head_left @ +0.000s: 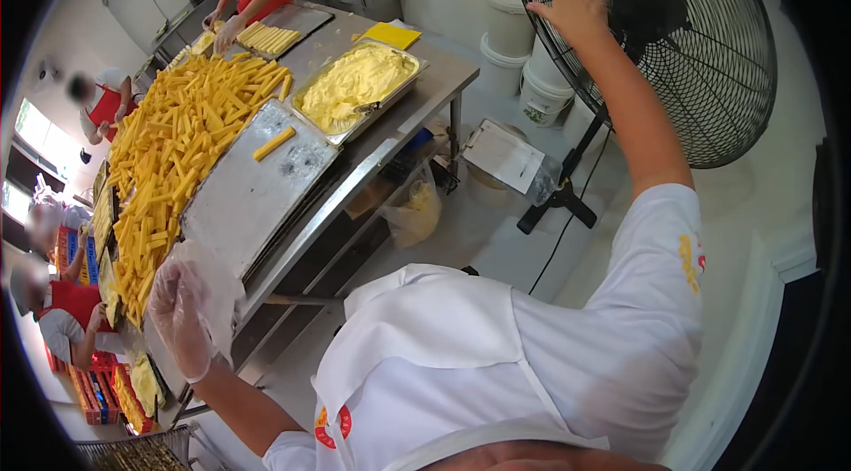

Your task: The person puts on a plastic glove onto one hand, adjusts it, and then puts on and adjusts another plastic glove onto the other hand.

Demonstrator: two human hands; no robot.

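Clear plastic glove (219, 292) hangs from the left hand (180, 316), fingers pinched together, by the steel table (351, 182)'s edge; slackening could drop it. Right hand (572, 0), fingers apart, fronts the pedestal fan (651, 15).

Black fan (654, 14) cut off by the top edge
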